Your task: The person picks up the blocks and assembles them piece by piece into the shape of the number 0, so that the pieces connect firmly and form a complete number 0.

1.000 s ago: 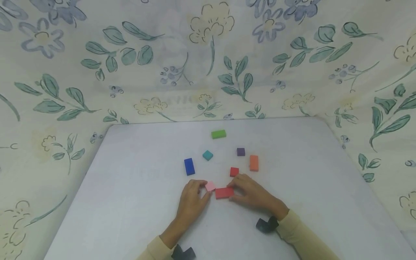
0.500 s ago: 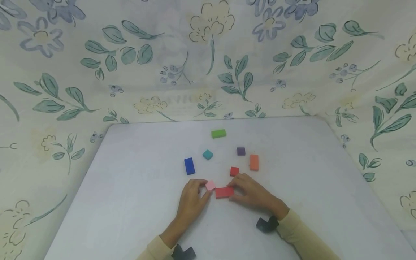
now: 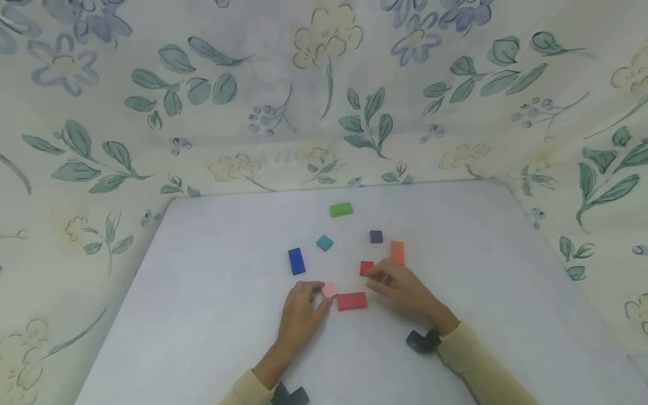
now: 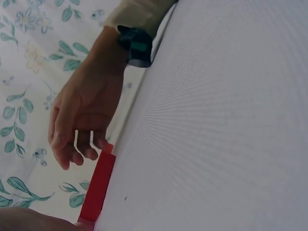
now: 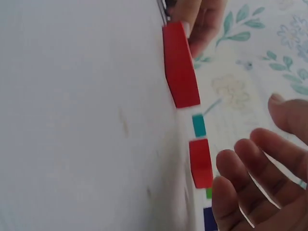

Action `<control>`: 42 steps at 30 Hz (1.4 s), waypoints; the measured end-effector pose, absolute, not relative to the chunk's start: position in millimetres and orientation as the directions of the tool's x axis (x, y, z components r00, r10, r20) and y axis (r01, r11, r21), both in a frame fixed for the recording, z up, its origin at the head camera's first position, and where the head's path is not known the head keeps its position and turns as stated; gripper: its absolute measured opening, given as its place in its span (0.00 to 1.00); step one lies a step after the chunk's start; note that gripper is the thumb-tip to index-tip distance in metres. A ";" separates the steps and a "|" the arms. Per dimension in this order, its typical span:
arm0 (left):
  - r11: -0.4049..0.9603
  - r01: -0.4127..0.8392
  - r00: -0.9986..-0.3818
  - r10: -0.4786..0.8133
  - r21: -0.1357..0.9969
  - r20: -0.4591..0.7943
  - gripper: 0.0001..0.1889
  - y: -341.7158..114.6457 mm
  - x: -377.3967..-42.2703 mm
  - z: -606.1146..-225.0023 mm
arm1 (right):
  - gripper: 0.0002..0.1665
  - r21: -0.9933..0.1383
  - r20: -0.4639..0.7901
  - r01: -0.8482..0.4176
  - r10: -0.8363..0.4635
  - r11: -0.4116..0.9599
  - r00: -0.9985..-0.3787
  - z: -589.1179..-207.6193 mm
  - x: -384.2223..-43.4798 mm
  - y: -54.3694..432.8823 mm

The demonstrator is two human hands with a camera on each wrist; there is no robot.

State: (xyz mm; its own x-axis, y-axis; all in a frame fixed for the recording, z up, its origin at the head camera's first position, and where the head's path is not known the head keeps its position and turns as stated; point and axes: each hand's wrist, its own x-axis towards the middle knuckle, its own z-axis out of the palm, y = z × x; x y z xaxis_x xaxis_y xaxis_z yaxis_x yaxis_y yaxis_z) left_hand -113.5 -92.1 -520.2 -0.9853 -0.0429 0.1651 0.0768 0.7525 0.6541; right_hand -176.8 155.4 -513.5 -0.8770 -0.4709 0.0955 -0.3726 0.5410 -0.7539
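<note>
My left hand [image 3: 302, 312] pinches a small pink block [image 3: 330, 289] between thumb and index finger on the white table. Just right of it lies a long red block [image 3: 351, 301], its left end at the pink one. My right hand [image 3: 402, 287] hovers beyond that block's right end, holding nothing, its fingers loosely bent. Its fingertips overlap the edge of a small red cube [image 3: 365, 268] in the head view. The right wrist view shows the right-hand fingers [image 5: 240, 168] apart from the red cube [image 5: 200, 163].
Around the hands lie a blue block [image 3: 296, 261], a teal cube [image 3: 325, 242], a purple cube [image 3: 376, 236] and an orange block [image 3: 397, 252]. Farther back is a green block [image 3: 341, 209]. A floral cloth [image 3: 228, 124] hangs behind the white table [image 3: 202, 315].
My right hand has let go of the long red block and moved up and right, toward the small red cube. The left hand stays at the pink block.
</note>
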 end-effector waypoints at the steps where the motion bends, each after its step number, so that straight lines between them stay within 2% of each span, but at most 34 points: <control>1: 0.751 0.070 -0.986 -0.048 0.657 0.160 0.16 -91.4 -112.9 -520.6 | 0.12 -0.749 0.104 -0.367 -0.449 0.552 -0.887 -512.5 -178.9 157.2; 7: 0.766 0.052 -0.987 -0.059 0.641 0.151 0.16 -91.0 -111.2 -521.6 | 0.13 -0.728 0.127 -0.339 -0.369 0.596 -0.921 -512.1 -186.9 162.8; 14: 0.771 0.069 -0.984 -0.051 0.633 0.169 0.18 -91.2 -115.5 -520.0 | 0.18 -0.687 0.140 -0.362 -0.375 0.630 -0.917 -516.1 -195.1 161.5; 27: 0.759 0.065 -0.986 -0.052 0.648 0.159 0.17 -90.1 -116.8 -524.7 | 0.26 -0.657 0.051 -0.289 -0.341 0.696 -0.939 -522.9 -194.5 153.2; 42: 0.772 0.048 -0.988 -0.055 0.634 0.142 0.17 -91.4 -115.3 -522.6 | 0.22 -0.650 0.071 -0.289 -0.324 0.703 -0.944 -527.4 -195.0 148.3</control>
State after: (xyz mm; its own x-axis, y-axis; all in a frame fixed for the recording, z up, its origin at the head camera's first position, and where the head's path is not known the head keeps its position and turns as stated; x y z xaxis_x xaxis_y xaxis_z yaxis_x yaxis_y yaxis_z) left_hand -115.3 -91.4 -522.6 -0.9884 -0.0546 0.1420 0.0485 0.7717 0.6341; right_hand -195.0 148.3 -527.4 -0.9436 -0.3235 0.0705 -0.2895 0.7026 -0.6500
